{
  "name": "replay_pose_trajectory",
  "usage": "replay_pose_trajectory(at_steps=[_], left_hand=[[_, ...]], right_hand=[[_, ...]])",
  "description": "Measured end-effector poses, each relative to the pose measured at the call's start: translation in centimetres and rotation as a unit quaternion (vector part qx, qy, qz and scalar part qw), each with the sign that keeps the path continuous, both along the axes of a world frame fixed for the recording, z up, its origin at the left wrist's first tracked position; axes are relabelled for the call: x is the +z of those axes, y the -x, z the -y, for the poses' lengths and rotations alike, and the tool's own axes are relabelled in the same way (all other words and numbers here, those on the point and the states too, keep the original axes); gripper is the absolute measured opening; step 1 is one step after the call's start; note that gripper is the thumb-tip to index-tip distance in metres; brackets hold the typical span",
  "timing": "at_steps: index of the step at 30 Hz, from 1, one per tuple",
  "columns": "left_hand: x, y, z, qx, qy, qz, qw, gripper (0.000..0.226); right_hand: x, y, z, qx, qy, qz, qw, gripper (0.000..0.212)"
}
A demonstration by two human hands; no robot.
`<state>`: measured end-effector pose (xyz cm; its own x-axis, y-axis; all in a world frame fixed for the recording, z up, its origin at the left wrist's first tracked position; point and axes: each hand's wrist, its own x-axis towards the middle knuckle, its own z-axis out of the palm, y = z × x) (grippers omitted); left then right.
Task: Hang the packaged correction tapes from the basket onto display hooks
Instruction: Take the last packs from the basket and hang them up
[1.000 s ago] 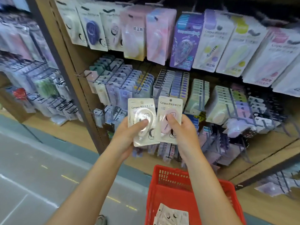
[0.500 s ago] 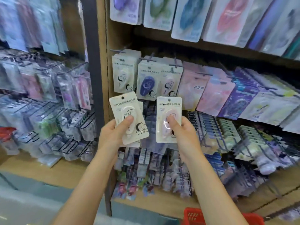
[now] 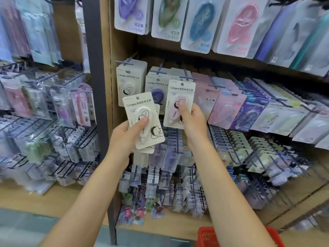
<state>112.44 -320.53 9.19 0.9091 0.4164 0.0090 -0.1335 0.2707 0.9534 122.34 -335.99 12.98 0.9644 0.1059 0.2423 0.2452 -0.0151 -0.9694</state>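
- Two hands are up in front of the shelf, and each one holds packs.
- The left hand [image 3: 124,136] holds a white tape pack [image 3: 142,120] with its thumb pressed on the front. The pack leans a little to the left. At least one more pack peeks out behind it, so I cannot count that little pile for sure.
- The right hand [image 3: 193,120] holds one pink tape pack [image 3: 179,102], thumb on the front. It stands almost straight up.
- The pink tape pack is right in front of the hanging packs, near the end of a hook [image 3: 186,77]. I cannot tell if it is on the hook.
- Three rows of the same kind of packs hang there: a white row [image 3: 129,81], a purple row [image 3: 156,90], and the row behind the pink tape pack.
- The held packs hide part of those rows.
- Four big packs [image 3: 197,24] hang higher up: purple, green, blue and pink.
- Many small packs fill the hooks lower down and to the right.
- A dark post [image 3: 96,86] stands on the left of the shelf.
- One red basket [image 3: 206,236] shows at the bottom edge, by the right arm.
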Motion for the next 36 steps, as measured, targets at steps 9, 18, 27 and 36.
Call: replay_pose_trajectory(at_steps=[9,18,27,36], left_hand=[[-0.1,-0.5,0.3,-0.015,-0.005,0.002,1.000,0.025],[0.3,-0.8,0.4,-0.035,-0.016,0.027,0.999,0.022],[0.6,-1.2,0.4,-0.040,-0.031,0.050,0.997,0.047],[-0.7,-1.9,0.9,-0.090,-0.134,0.060,0.985,0.055]], right_hand=[[-0.2,-0.3,0.6,-0.032,0.010,0.005,0.999,0.025],[0.2,-1.6,0.4,-0.024,0.023,-0.018,0.999,0.032],[-3.9,1.7,2.3,-0.081,0.091,-0.047,0.992,0.044],[-2.3,3.7,1.9,0.108,0.039,-0.016,0.993,0.022]])
